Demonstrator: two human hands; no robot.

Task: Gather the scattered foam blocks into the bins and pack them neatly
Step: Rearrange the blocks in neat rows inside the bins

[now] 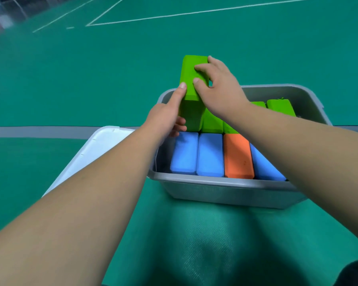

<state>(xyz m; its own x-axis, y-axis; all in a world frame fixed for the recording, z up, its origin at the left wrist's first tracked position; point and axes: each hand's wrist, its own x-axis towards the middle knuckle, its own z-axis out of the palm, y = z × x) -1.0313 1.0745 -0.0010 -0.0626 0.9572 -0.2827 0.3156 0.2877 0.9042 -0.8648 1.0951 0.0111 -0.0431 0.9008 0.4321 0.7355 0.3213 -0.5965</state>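
A grey bin sits on a green sports-court floor marked with white lines; a grey stripe crosses the floor left of the bin, where a white lid lies touching it; blue blocks and an orange block fill the bin's near row; both the left hand and right hand clasp a tilted green block at the bin's far left corner.
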